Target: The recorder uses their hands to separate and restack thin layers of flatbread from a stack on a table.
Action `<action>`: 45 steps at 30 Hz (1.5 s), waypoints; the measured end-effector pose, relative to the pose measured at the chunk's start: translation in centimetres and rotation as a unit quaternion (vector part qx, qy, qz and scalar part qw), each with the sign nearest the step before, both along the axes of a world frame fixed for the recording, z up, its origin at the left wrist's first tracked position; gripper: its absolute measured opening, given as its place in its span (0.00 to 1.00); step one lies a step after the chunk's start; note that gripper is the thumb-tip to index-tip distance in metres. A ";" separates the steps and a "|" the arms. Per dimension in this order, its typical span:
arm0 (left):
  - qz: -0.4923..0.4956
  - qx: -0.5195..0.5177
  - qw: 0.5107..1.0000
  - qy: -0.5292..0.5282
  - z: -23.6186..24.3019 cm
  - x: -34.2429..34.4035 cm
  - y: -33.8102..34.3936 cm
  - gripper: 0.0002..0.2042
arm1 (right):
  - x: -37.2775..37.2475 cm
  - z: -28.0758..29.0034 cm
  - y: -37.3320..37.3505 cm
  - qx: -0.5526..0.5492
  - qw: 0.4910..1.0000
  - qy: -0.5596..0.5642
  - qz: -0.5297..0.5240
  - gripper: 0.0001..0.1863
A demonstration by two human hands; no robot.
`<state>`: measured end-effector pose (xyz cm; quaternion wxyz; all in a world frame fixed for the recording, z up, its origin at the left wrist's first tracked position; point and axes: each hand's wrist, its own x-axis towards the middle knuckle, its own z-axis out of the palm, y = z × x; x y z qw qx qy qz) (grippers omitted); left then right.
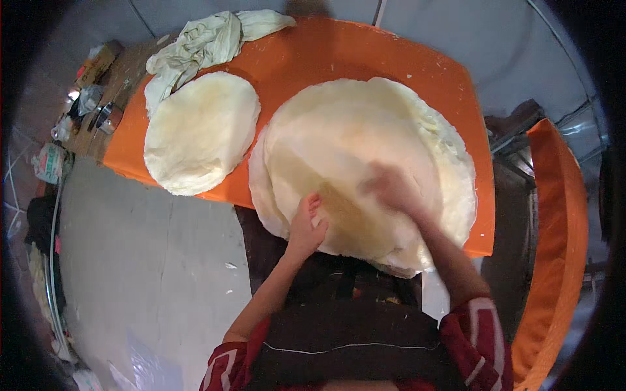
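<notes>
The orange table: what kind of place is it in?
Probably a small workroom, but I can't be sure. The orange table bears a big pale round piece and a smaller pale piece, and odds and ends sit on a wooden surface at the left.

I had only a slim gap between the broad pale stack (358, 137) and the smaller pile (202, 130); behind the stack, the orange desk (391, 55) gave my left fingers (313, 203) passing room, with crumpled cloth (205, 42) blocking its far left.
</notes>
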<state>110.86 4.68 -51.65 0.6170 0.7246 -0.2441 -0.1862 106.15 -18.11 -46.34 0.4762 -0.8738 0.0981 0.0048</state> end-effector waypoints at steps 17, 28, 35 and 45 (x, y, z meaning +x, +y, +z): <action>0.161 0.090 0.979 0.089 -1.9 3.1 5.8 0.10 | 0.2 4.3 5.6 -0.340 0.915 -0.171 0.130 0.20; 0.074 -0.274 0.889 0.358 4.9 2.1 2.5 0.11 | -3.8 -0.1 11.5 -0.217 0.972 -0.089 -0.015 0.20; 0.065 -0.200 0.895 0.393 2.3 0.7 1.0 0.14 | -0.4 17.2 -6.4 -0.004 0.989 -0.131 -0.068 0.16; -0.023 -0.093 0.917 0.388 1.7 0.2 -4.0 0.10 | -5.1 13.7 -4.1 -0.449 0.870 -0.203 0.007 0.23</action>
